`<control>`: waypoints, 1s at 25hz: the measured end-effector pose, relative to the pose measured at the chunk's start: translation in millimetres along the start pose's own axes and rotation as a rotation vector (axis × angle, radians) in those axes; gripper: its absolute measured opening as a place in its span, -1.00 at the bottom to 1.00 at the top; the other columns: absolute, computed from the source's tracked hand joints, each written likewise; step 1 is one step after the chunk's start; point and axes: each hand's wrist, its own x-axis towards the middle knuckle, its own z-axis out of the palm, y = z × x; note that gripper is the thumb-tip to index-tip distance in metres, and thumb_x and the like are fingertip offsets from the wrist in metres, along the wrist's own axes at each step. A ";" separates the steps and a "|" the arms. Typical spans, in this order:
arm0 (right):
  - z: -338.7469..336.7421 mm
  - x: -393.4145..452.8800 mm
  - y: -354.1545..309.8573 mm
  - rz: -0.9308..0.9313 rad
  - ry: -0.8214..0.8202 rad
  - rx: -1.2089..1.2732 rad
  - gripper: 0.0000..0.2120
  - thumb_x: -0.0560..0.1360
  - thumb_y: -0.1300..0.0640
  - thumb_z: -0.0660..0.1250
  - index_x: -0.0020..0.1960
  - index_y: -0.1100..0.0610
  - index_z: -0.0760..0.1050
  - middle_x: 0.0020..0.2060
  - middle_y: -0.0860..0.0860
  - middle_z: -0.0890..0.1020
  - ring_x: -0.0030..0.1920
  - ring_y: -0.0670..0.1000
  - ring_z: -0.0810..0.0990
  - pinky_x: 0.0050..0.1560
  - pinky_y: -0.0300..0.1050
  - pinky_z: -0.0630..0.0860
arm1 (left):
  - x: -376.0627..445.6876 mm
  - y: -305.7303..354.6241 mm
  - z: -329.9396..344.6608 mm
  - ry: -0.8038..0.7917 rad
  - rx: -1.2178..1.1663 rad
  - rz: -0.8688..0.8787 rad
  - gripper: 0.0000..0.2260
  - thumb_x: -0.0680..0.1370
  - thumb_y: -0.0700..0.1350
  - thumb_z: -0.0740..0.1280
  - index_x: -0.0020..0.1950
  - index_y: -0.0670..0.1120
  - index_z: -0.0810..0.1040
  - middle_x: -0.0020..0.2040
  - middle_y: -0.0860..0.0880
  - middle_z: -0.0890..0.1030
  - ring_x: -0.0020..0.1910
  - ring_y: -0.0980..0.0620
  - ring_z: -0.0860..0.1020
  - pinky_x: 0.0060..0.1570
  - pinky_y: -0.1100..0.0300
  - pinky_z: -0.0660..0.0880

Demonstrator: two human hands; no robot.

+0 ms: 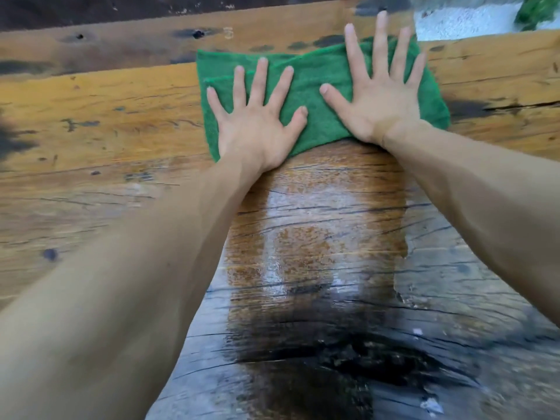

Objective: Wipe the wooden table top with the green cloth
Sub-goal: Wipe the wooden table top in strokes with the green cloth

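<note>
A green cloth (315, 83) lies spread flat on the worn wooden table top (100, 116), towards its far side. My left hand (257, 125) presses flat on the cloth's left half with fingers spread. On the right half, my right hand (385, 101) lies flat too, fingers wide apart and reaching to the cloth's far edge. Neither hand grips the fabric; both palms rest on top of it. A wet, shiny streak (318, 237) runs on the wood from the cloth's near edge back towards me, between my forearms.
The table's far edge runs across the top of the view, with dark ground (91, 7) behind it. A pale rough surface (463, 19) and a bit of green foliage (536, 9) show at the top right. The planks have dark stains and cracks.
</note>
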 end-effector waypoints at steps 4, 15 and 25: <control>-7.3 -38.2 5.7 0.008 -0.202 -0.011 -0.16 0.42 -0.58 -0.21 0.56 -0.24 -0.36 0.58 0.06 -0.35 0.57 0.24 -0.33 0.47 0.43 -0.28 | -49.0 14.3 6.9 -0.019 -0.013 0.004 -0.39 0.60 0.38 -0.15 0.62 0.26 -0.18 0.66 0.05 -0.22 0.62 -0.14 -0.23 0.45 -0.45 -0.24; -17.9 -206.0 27.4 0.065 -0.426 0.012 -0.08 0.34 -0.65 -0.12 0.53 -0.30 -0.41 0.52 -0.03 -0.48 0.53 0.17 -0.46 0.46 0.39 -0.37 | -201.2 43.8 32.5 -0.049 0.008 0.090 -0.36 0.57 0.41 -0.19 0.61 0.26 -0.21 0.66 0.02 -0.25 0.62 -0.16 -0.25 0.43 -0.48 -0.21; -16.9 -380.8 35.9 0.153 -0.522 0.039 -0.01 0.28 -0.68 -0.08 0.51 -0.31 -0.45 0.49 -0.03 -0.53 0.51 0.15 -0.50 0.45 0.38 -0.39 | -356.1 68.0 50.2 -0.146 0.006 0.159 -0.35 0.55 0.43 -0.22 0.59 0.26 -0.29 0.63 0.01 -0.35 0.60 -0.16 -0.34 0.41 -0.48 -0.26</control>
